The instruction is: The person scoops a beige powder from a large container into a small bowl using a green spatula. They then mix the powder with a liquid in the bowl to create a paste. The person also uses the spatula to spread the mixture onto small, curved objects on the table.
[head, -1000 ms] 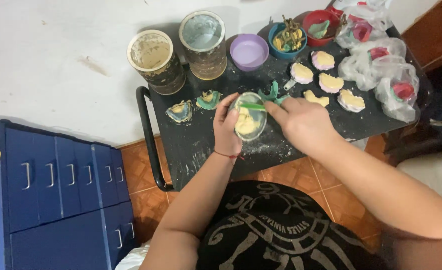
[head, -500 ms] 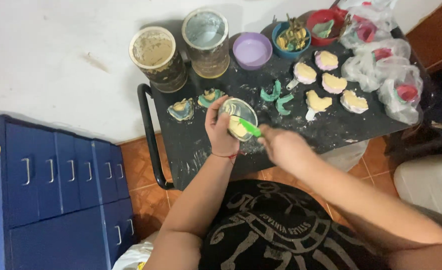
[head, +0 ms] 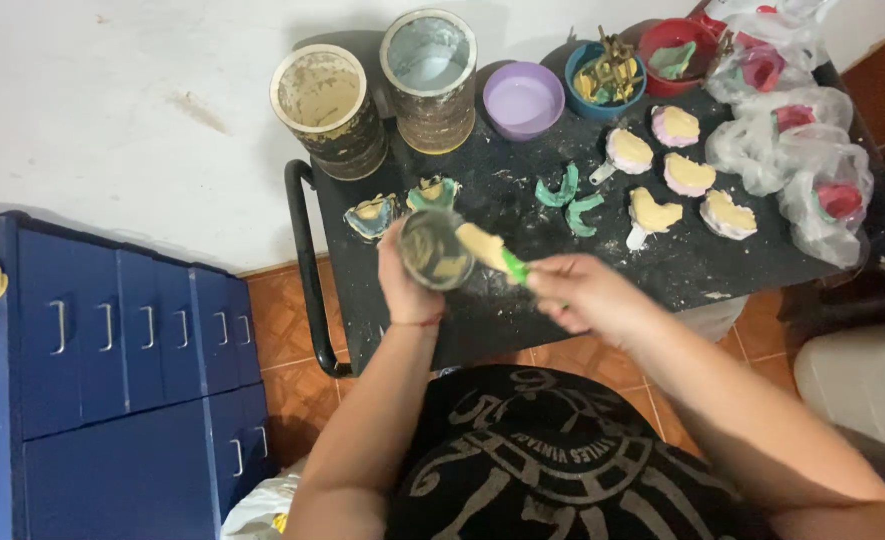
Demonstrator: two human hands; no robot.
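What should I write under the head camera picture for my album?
Left hand tilts a small mixing bowl while the right hand scoops yellow paste with a green-handled spatula over a black cart.

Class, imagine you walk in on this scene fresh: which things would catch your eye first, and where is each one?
First, the two hands at the centre: the left hand tilts a small mixing bowl while the right hand works a green-handled spatula loaded with yellowish paste. Behind them, on the black cart top, lie yellow-filled pink moulds at the right. Two big stained round tubs stand at the back left.
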